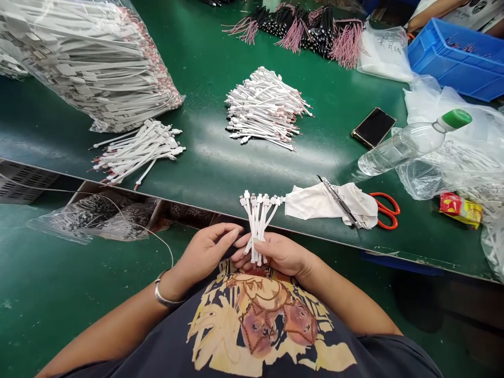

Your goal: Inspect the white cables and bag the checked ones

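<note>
My right hand (281, 254) is closed around a small bundle of short white cables (258, 220), plug ends up, held just in front of the green table's near edge. My left hand (207, 249) reaches in from the left, its fingers curled and touching the lower part of the same bundle. A metal bracelet (165, 296) sits on my left wrist. Ahead on the table lies a loose pile of white cables (265, 107). A smaller heap of white cables (137, 149) lies to the left.
A big clear bag of white cables (90, 58) fills the far left. A white cloth (326, 202), metal tweezers (340, 202), orange scissors (386, 210), phone (373, 127), plastic bottle (409, 142) and blue crate (457, 58) stand right. Black and pink wires (311, 29) lie at the back.
</note>
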### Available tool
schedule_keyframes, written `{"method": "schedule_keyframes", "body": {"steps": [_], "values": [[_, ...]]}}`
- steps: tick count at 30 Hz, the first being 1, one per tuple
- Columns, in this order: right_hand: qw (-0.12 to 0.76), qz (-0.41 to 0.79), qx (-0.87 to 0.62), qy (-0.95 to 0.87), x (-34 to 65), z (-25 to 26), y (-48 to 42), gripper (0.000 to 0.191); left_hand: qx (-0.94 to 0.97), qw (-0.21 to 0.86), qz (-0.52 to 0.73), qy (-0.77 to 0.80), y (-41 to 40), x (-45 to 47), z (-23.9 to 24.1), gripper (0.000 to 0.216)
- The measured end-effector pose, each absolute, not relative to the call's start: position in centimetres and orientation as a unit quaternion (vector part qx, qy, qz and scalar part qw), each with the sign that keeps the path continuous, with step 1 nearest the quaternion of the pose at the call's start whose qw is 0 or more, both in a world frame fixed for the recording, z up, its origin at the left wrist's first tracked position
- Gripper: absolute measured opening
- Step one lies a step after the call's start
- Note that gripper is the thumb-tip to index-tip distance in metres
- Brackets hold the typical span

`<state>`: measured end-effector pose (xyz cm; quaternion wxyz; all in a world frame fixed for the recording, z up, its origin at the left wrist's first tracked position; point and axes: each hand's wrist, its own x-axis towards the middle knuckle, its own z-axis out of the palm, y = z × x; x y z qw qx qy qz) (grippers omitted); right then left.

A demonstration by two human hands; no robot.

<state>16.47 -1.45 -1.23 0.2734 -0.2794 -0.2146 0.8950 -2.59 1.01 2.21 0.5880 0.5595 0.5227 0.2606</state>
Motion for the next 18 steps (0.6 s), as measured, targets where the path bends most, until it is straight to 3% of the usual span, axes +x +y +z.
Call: {"method": "schedule_keyframes", "body": {"steps": [7, 18], "values": [[0.288, 0.883, -0.314, -0.197, 15.8, -0.4, -2.5, 0.041, 0.335, 0.819, 0.228, 0.406, 0.9, 0.4, 1.5, 0.032], [0.278, 0.875, -0.32, -0.234, 16.1, -1.3, -3.1, 0.041, 0.314, 0.769, 0.302, 0.468, 0.1, 0.9, 0.7, 0.022]]}}
